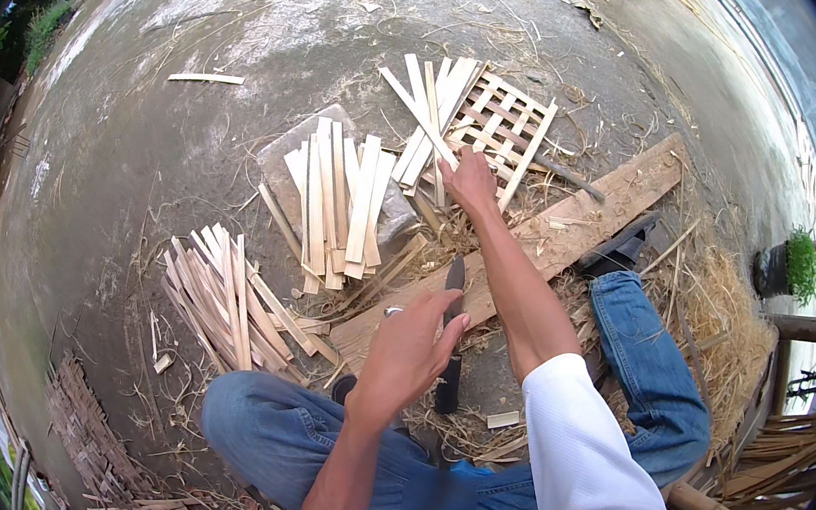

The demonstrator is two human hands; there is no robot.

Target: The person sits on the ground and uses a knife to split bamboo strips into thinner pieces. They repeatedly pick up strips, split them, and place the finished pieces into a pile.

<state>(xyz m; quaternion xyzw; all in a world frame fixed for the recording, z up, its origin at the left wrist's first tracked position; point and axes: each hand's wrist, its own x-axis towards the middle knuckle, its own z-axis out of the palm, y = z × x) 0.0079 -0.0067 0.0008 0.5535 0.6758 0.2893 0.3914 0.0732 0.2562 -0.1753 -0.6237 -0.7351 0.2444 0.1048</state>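
Note:
Reaching forward, my right hand (470, 179) has its fingers closed on the near end of a pale bamboo strip (407, 103). That strip slants across a small fan of similar strips (441, 90). Just right of it lies a woven lattice panel (507, 111) of pale and brown strips. My left hand (407, 348) is close in front of me, thumb and fingers apart, a ring on one finger. A knife with a dark blade and black handle (448, 389) lies under or beside its fingertips. Its middle is partly covered, and I cannot tell whether the hand touches it.
A wooden plank (571, 235) runs diagonally in front of my legs. Bundles of strips lie on a flat stone slab (293, 137) and on the ground at left (212, 293). Shavings (713, 320) heap at right. One loose strip (207, 78) lies far left; a potted plant (801, 268) stands right.

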